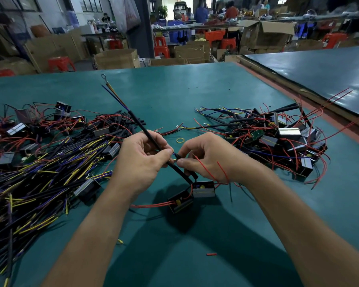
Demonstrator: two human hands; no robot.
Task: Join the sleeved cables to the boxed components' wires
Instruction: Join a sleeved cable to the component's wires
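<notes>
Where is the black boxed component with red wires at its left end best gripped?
Probably across its long sides, from above: the boxed component lies flat, red wires leave its left end, and a second box crowds its right.

Joint not visible to me: fingertips of left hand [140, 160] and right hand [205, 156] cover where the sleeved cable [142, 127] meets the wire ends. Top of black tube [192, 172] vanishes inside the right hand's pinch. Cable pile [29, 172] runs off the left edge. Forearms cut at the bottom. Boxed component [203, 189] markings too small. Background workers [201, 12] blurred.
</notes>
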